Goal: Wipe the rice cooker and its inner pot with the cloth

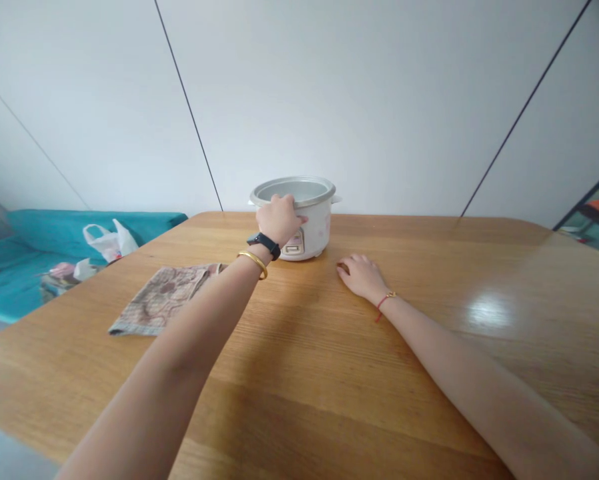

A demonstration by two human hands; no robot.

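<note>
A white electric rice cooker point(317, 227) with a silver metal rim and a front control panel stands near the far edge of the wooden table point(359, 347). Its lid is off, and the grey inner pot point(299, 191) shows inside. My left hand point(279, 220) grips the near rim, fingers hooked over the edge, with a black watch and gold bangle on the wrist. My right hand point(360, 277) rests palm-down on the table, just right of the cooker and not touching it, with a red string on the wrist.
A patterned beige cloth point(162, 300) lies flat on the table, left of my left arm. Beyond the table's left edge are a teal sofa point(39, 267), a white plastic bag point(110, 240) and some small items. White panelled walls stand behind the table.
</note>
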